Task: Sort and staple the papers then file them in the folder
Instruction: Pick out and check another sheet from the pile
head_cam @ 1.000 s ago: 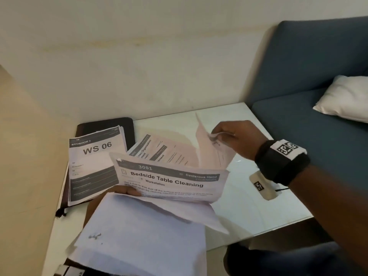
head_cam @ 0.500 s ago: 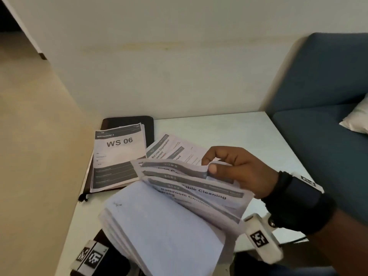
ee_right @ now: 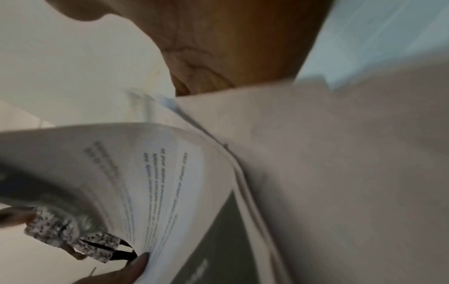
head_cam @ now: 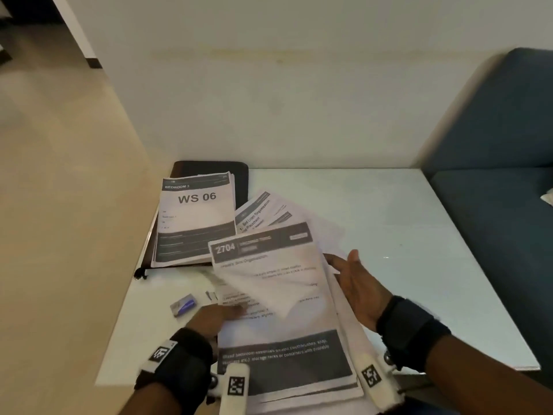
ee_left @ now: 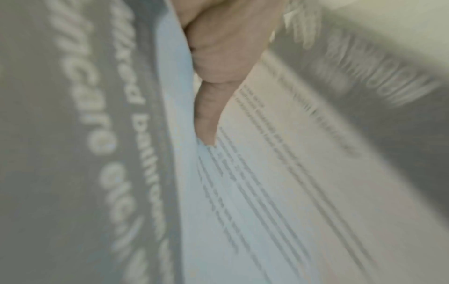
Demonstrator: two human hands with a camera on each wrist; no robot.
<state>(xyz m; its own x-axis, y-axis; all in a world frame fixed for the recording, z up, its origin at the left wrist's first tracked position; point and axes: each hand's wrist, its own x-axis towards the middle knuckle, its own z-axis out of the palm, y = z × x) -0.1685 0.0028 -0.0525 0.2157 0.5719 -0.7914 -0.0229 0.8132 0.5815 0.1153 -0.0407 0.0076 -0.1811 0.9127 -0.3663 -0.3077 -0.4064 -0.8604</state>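
While the "2704" sheet (head_cam: 266,283) lies curled on the stack (head_cam: 287,363) at the table's (head_cam: 419,235) near edge, sorting is judged unfinished.
The sheet is pinched by the left hand (head_cam: 215,319); the right hand (head_cam: 356,286), fingers straight and apart, is held beside it. Headings should be read before the sheet is added to a pile.

Bare table (head_cam: 404,235) right — papers (head_cam: 278,295) (left)

The white counter (head_cam: 389,235) carries a black folder (head_cam: 209,169) at its far left corner, with the "WS 06" stack (head_cam: 194,220) lying on top of it. Fanned sheets (head_cam: 269,214) lie just beside that, and a small blue-and-grey object (head_cam: 183,304) (too blurred to name) sits near the left edge.
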